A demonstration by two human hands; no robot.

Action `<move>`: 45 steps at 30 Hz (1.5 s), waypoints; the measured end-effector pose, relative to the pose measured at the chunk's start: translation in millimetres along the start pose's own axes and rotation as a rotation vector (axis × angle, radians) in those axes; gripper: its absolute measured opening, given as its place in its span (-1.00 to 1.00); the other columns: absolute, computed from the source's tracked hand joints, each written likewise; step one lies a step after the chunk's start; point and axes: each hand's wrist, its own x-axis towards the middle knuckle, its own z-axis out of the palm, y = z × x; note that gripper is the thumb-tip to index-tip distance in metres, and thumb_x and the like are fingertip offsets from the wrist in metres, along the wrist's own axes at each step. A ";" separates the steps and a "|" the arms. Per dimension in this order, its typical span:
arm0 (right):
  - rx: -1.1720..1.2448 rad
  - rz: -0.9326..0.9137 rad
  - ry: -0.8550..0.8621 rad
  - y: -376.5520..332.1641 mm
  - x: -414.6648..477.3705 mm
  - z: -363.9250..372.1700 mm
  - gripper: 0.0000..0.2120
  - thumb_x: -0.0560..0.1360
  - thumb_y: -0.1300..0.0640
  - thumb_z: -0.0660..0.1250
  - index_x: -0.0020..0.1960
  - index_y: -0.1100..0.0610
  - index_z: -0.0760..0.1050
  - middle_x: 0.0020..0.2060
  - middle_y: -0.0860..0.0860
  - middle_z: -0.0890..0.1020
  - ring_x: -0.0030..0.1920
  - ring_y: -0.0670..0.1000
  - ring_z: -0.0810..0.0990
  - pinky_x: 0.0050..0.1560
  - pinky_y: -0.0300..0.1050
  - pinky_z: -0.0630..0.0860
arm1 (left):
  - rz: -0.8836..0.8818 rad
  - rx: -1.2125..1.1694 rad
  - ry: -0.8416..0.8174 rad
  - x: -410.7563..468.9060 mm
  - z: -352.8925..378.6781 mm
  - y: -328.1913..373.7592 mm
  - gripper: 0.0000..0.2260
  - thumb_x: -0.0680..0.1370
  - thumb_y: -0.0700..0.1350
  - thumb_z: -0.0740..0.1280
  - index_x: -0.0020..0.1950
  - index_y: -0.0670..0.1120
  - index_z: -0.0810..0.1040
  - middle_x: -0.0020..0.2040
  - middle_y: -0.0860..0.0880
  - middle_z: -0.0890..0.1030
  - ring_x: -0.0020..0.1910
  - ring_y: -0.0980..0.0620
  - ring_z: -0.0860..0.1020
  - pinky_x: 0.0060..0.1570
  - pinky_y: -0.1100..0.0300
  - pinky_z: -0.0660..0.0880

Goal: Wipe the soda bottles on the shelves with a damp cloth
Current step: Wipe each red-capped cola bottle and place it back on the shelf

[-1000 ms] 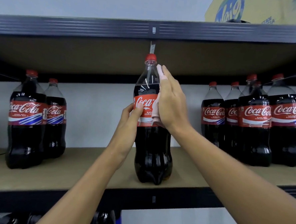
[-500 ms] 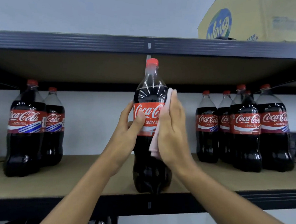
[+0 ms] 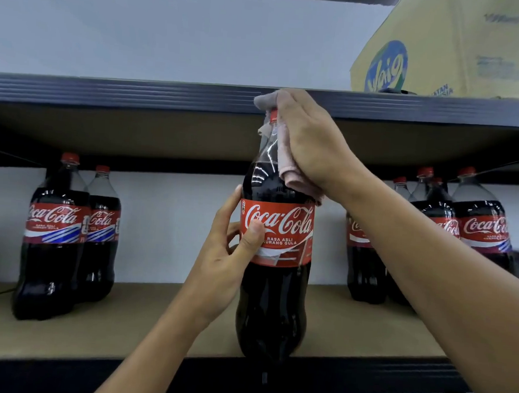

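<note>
A large cola bottle (image 3: 274, 288) with a red label stands at the front edge of the wooden shelf (image 3: 153, 320), in the middle of the view. My left hand (image 3: 230, 255) grips it at the label, thumb across the front. My right hand (image 3: 310, 144) holds a pale pink cloth (image 3: 287, 164) wrapped over the bottle's neck and red cap, which is mostly hidden under the cloth.
Two more cola bottles (image 3: 55, 238) stand at the left of the shelf, and several (image 3: 481, 228) at the right behind my right forearm. A dark metal shelf beam (image 3: 122, 92) runs just above the cap. A cardboard box (image 3: 449, 47) sits on the upper shelf.
My right hand slid the cloth up from the label's side to the neck and cap. My left hand stayed on the label. The bottle now looks closer and turned label-forward.
</note>
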 end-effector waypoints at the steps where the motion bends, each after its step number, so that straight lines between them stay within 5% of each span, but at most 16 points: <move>1: -0.024 -0.022 0.010 0.3 -2.3 1.4 -0.71 0.71 0.04 0.11 0.12 0.00 0.62 0.16 -0.08 0.58 0.03 -0.22 0.60 0.06 -0.40 0.45 | -0.008 0.001 -0.003 0.8 -0.5 0.5 -0.37 0.41 0.33 0.32 0.47 0.48 0.23 0.31 0.04 0.59 0.24 0.08 0.64 0.19 0.07 0.63; 4: 0.030 -0.044 0.047 4.8 -5.2 4.0 -0.71 0.70 0.12 0.15 0.06 0.09 0.65 0.16 -0.06 0.57 0.01 -0.18 0.60 0.07 -0.39 0.46 | -0.022 0.010 -0.008 2.9 -0.9 1.6 -0.37 0.39 0.34 0.33 0.46 0.49 0.24 0.32 0.04 0.58 0.24 0.07 0.64 0.22 0.04 0.63; 7: 0.126 0.066 0.060 9.0 0.5 5.8 -0.70 0.67 -0.03 0.14 0.08 -0.08 0.66 0.09 -0.03 0.64 0.04 -0.08 0.65 0.21 -0.01 0.58 | -0.033 0.026 0.007 2.7 -0.6 0.6 -0.38 0.39 0.35 0.31 0.44 0.50 0.22 0.32 0.06 0.57 0.22 0.10 0.64 0.18 0.10 0.64; 10: 0.142 0.101 0.062 12.8 -0.7 10.6 -0.70 0.66 -0.14 0.11 0.19 -0.19 0.61 0.15 -0.04 0.64 0.10 -0.04 0.64 0.27 0.11 0.56 | -0.051 0.027 0.017 4.4 0.6 -0.5 -0.42 0.41 0.35 0.29 0.41 0.52 0.21 0.31 0.07 0.57 0.21 0.12 0.65 0.15 0.13 0.65; 12: 0.142 0.101 0.102 18.2 -12.3 16.5 -0.67 0.68 -0.17 0.09 0.34 -0.26 0.52 0.23 -0.13 0.62 0.21 -0.09 0.60 0.36 -0.04 0.50 | -0.051 0.028 0.028 5.4 1.0 -2.2 -0.40 0.43 0.35 0.28 0.46 0.48 0.21 0.31 0.06 0.58 0.19 0.14 0.65 0.15 0.13 0.64; 14: 0.211 0.131 0.170 26.7 -36.4 24.8 -0.71 0.72 -0.12 0.09 0.38 -0.30 0.44 0.15 -0.12 0.66 0.18 -0.06 0.60 0.22 -0.36 0.49 | -0.051 0.021 0.022 7.3 3.1 -3.4 -0.34 0.44 0.34 0.27 0.54 0.39 0.21 0.31 0.04 0.58 0.18 0.12 0.66 0.14 0.13 0.65; 17: 0.205 0.142 0.256 48.5 -75.0 41.5 -0.62 0.74 -0.09 0.07 0.53 -0.21 0.36 0.28 -0.48 0.48 0.43 -0.32 0.38 0.50 -0.19 0.30 | -0.055 0.030 0.044 12.2 6.0 -5.8 -0.30 0.45 0.37 0.24 0.58 0.32 0.20 0.33 0.03 0.58 0.20 0.06 0.66 0.20 0.03 0.64; 19: 0.141 0.169 0.253 62.0 -95.1 52.4 -0.57 0.75 -0.09 0.01 0.61 -0.20 0.20 0.43 -0.44 0.29 0.50 -0.38 0.19 0.56 -0.19 0.18 | -0.046 0.023 0.055 14.6 7.5 -10.1 -0.35 0.51 0.35 0.23 0.59 0.27 0.22 0.32 0.05 0.61 0.21 0.05 0.66 0.25 -0.05 0.60; 25: 0.087 0.252 0.230 73.8 -149.0 68.5 -0.49 0.72 -0.15 -0.02 0.65 -0.23 -0.01 0.49 -0.35 0.20 0.32 -0.59 0.17 0.16 -0.68 0.16 | -0.041 0.008 0.089 14.0 11.1 -13.3 -0.37 0.54 0.31 0.22 0.60 0.21 0.24 0.25 0.12 0.65 0.20 0.12 0.66 0.29 -0.01 0.58; 30: 0.029 0.292 0.114 73.9 -188.3 67.8 -0.46 0.70 -0.18 0.00 0.63 -0.27 -0.10 0.55 -0.28 0.15 0.49 -0.34 0.21 0.39 -0.38 0.27 | -0.059 -0.026 0.123 13.3 14.3 -13.8 -0.32 0.51 0.33 0.25 0.61 0.20 0.25 0.24 0.11 0.66 0.20 0.10 0.67 0.32 -0.04 0.56; 36: -0.124 0.375 -0.016 83.4 -188.6 20.7 -0.55 0.73 -0.07 0.05 0.61 -0.21 0.18 0.47 -0.31 0.35 0.46 -0.31 0.29 0.52 -0.13 0.25 | -0.059 -0.026 0.151 14.0 16.4 -15.5 -0.42 0.60 0.27 0.23 0.61 0.19 0.26 0.14 0.21 0.69 0.16 0.16 0.68 0.28 0.00 0.58; 40: -0.619 0.443 -0.403 91.9 -177.8 -23.7 -0.55 0.69 -0.19 -0.09 0.57 -0.31 0.15 0.48 -0.16 0.37 0.41 0.10 0.37 0.42 0.20 0.31 | -0.055 -0.019 0.158 12.9 18.7 -15.5 -0.48 0.65 0.24 0.20 0.61 0.19 0.26 0.20 0.17 0.68 0.16 0.16 0.67 0.26 0.01 0.60; 45: -0.866 0.616 -0.846 106.9 -183.2 -36.4 -0.55 0.70 -0.17 -0.13 0.58 -0.29 0.16 0.57 -0.13 0.26 0.48 0.13 0.26 0.41 0.22 0.23 | -0.051 -0.042 0.167 11.6 19.6 -15.6 -0.47 0.65 0.22 0.20 0.61 0.17 0.25 0.12 0.23 0.69 0.14 0.16 0.68 0.22 0.04 0.62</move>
